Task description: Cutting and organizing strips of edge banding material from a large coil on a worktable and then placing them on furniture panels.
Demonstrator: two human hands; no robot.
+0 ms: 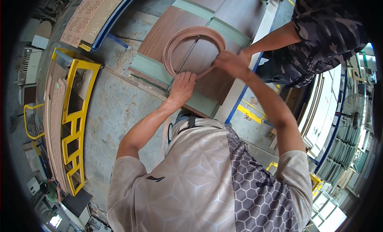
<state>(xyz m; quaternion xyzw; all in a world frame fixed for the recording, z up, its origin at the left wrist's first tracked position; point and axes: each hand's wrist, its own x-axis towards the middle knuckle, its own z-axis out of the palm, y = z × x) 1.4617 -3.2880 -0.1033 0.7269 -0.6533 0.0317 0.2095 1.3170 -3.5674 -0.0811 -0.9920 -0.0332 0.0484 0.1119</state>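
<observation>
Wearer's torso: a pale shirt [191,184] with a hexagon print is filling the lower middle of the view; both forearms are reaching up and away from it.
Left hand [181,88]: lying palm down with fingers bent over the near rim of the coil, pressing it onto the panel; it is gripping or pinning the rim, and which of the two cannot be told from this angle.
Right hand [231,64]: closing around the right side of the coil, fingers wrapped over the stacked turns.
Coil [187,34]: a flat ring of thin pinkish-brown edge strip, wound in many turns, lying on the panel between the two hands; its far arc is sitting free of any hand.
Panel [167,32]: a dark wood-grain board with pale green bands across it, lying flat on the desk [245,86], whose white edge and blue frame are showing at the right.
Second person: a bare arm [271,42] in a camouflage sleeve is coming in from the upper right, its hand meeting the coil just beside the wearer's right hand; the grip itself is hidden.
Floor [115,108]: grey concrete at the left.
Yellow frame [77,124]: a metal rack standing further left, curved wood strips stacked beside it.
Far top left: a patterned curved board [85,16] is leaning on a blue rail.
</observation>
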